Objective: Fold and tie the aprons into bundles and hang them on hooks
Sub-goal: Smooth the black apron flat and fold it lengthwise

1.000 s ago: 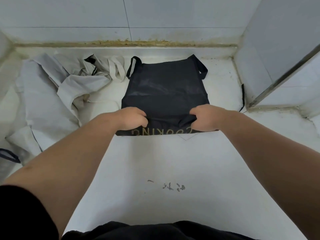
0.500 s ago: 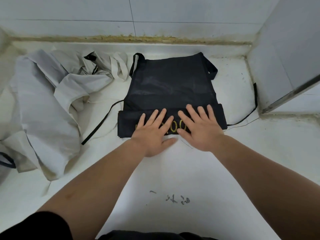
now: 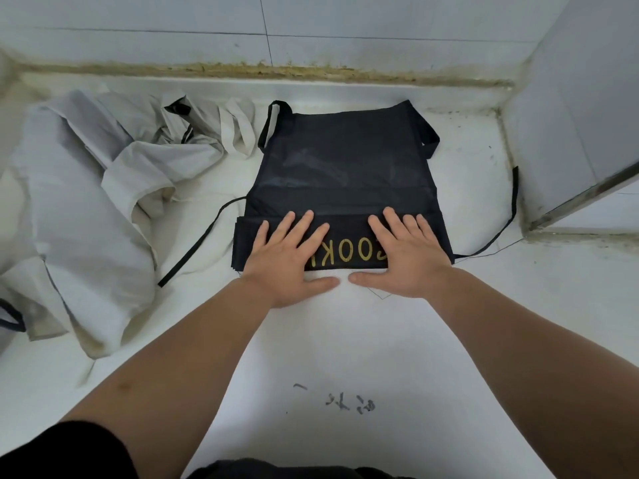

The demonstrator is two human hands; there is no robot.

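A black apron [image 3: 345, 167] with gold letters lies on the white counter [image 3: 345, 340], its near edge folded over into a thick band. My left hand [image 3: 287, 257] presses flat on the left part of that band, fingers straight and spread. My right hand [image 3: 404, 254] presses flat on the right part. Gold letters show between the two hands. Thin black ties trail out from the apron to the left [image 3: 197, 247] and to the right [image 3: 505, 223]. Two strap loops stick out at its far corners.
A crumpled heap of light grey aprons [image 3: 86, 209] fills the counter's left side. A tiled wall [image 3: 311, 29] with a stained seam runs along the back. A white panel [image 3: 570, 115] closes off the right. Small dark marks [image 3: 349, 402] sit on the counter near me.
Both hands let go of the apron's near edge after folding it over and now lie flat on the fold. In the last half second they slid apart, uncovering the letters.
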